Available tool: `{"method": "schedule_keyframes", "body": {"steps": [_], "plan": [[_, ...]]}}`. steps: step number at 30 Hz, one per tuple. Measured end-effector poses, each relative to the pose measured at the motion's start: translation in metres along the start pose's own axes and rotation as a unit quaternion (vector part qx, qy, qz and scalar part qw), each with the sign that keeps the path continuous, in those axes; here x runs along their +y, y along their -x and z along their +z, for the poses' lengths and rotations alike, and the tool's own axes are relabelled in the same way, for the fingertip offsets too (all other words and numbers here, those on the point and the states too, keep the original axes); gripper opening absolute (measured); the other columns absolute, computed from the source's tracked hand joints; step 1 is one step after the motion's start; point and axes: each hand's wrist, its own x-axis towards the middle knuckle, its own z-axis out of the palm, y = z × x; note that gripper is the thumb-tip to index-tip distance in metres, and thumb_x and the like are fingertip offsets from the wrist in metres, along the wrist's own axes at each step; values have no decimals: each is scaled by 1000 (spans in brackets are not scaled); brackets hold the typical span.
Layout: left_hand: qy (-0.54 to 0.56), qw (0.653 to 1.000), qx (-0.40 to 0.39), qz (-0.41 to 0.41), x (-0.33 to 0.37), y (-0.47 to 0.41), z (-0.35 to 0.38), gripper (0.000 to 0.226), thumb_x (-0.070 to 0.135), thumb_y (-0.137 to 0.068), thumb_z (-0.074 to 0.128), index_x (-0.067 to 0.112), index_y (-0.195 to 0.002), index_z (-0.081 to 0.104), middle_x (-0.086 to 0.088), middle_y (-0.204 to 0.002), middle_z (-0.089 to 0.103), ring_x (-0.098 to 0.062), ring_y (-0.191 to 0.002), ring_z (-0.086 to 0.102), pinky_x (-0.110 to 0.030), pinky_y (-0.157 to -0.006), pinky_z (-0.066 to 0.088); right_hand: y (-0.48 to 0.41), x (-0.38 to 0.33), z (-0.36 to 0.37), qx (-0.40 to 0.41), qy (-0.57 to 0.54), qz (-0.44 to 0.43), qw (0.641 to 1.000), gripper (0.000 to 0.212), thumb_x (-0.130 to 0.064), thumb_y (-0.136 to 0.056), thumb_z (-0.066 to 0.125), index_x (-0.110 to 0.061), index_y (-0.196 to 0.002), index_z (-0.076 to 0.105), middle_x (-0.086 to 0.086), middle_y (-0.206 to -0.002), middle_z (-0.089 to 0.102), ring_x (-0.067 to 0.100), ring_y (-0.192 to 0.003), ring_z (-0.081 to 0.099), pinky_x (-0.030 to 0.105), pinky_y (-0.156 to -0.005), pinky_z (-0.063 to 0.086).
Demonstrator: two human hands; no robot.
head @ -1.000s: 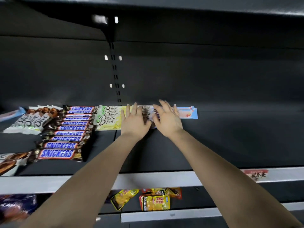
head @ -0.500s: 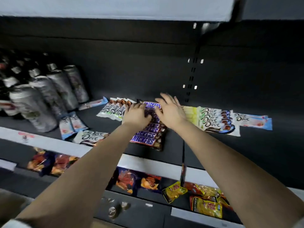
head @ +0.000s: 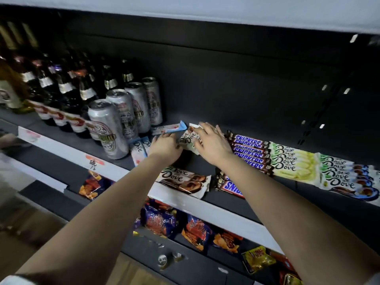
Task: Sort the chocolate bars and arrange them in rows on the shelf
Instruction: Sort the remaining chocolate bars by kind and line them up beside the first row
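Lower tier, below and in front of the Snickers row (head: 249, 152): snack bags (head: 160, 221) in blue and orange, one yellow bag (head: 258, 259).

Shelf (head: 205, 206), white front strip, in front of the Snickers row.

Brown Dove bars (head: 185, 181): a few, lying flat at the shelf's front edge, forward and left of the Snickers row. Loose Snickers bars (head: 230, 187): just right of them, directly in front of the row, partly under the right forearm.

Left hand (head: 165, 146): left of the Snickers row, fingertips against the left side of the white Dove bars (head: 188, 138). Whether the fingers curl under them cannot be told.

Right hand (head: 213, 144): fingers straight and spread, lying flat on top of the white Dove bars, just left of the Snickers row. Nothing gripped.

Yellow Dove bars (head: 292, 163): row touching the Snickers row on its right. Blue-trimmed Dove bars (head: 345, 177): next row further right.

Pale blue Dove bars (head: 139, 150): left of the left hand. One more, the blue-ended bar (head: 169, 128), lies behind that hand.

Silver cans (head: 123, 118): upright, far left of the Snickers row. Dark bottles (head: 61, 85): upright, behind and left of the cans.
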Motion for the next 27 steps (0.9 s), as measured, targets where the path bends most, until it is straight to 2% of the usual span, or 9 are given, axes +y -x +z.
{"method": "schedule_keyframes", "body": {"steps": [4,10,12,15,17,20,22,24,27], "plan": [[52,998,-20,-13,-41,-2,-5,54,14,-86,44,17,-140,39,-14,-140,46,-31,-128,42,-42,-105,37,-19,-35,19,-19,-8,-19,1000,45,-32,-97,36,-16,-139,39,2,-151,27,21,-140,19,36,-115,5],[49,996,-70,24,-85,1,-4,48,12,-88,51,5,-134,44,-18,-135,48,-32,-126,44,-36,-104,35,-28,-82,49,-45,-26,-55,997,47,-33,-96,42,-13,-138,41,6,-145,40,21,-138,26,35,-117,7],[45,995,-80,33,-93,0,-3,54,10,-83,58,1,-134,42,-19,-136,47,-31,-127,42,-34,-105,33,-28,-89,56,-75,-25,-57,995,46,-33,-93,46,-12,-134,46,9,-136,50,25,-131,36,35,-115,18],[42,995,-72,47,-97,3,-2,66,9,-82,62,-1,-140,32,-18,-146,35,-27,-138,28,-29,-111,22,-29,-89,55,-113,-57,-27,992,42,-40,-91,50,-13,-124,56,9,-119,58,27,-114,50,39,-97,41],[34,996,-52,65,-101,4,3,62,12,-85,58,0,-140,33,-16,-149,31,-25,-141,23,-29,-113,18,-30,-91,50,-140,-72,-20,987,46,-47,-87,55,-16,-122,58,7,-111,59,25,-104,53,40,-87,47],[32,996,-41,76,-109,4,11,59,17,-88,56,0,-140,33,-15,-150,30,-25,-142,19,-30,-114,17,-34,-98,43,-167,-72,-21,983,43,-44,-84,62,-17,-117,62,7,-100,57,23,-90,55,37,-80,48],[29,996,-32,81,-111,4,13,58,18,-90,54,0,-140,31,-15,-150,30,-26,-143,18,-30,-115,16,-39,-104,39,-188,-67,-15,980,45,-39,-83,65,-16,-122,59,10,-99,59,23,-90,55,34,-80,47],[33,996,-24,84,-110,5,14,57,17,-90,53,0,-140,31,-16,-149,31,-27,-142,19,-30,-115,16,-42,-109,37,-210,-92,18,973,57,-34,-81,68,-15,-131,50,11,-99,64,24,-91,58,33,-80,47],[38,996,-17,85,-110,5,14,58,15,-88,55,2,-141,32,-15,-149,31,-26,-142,18,-30,-116,15,-44,-116,36,-224,-132,73,963,64,-23,-79,69,-5,-135,43,11,-112,63,26,-101,57,32,-87,46]]}}
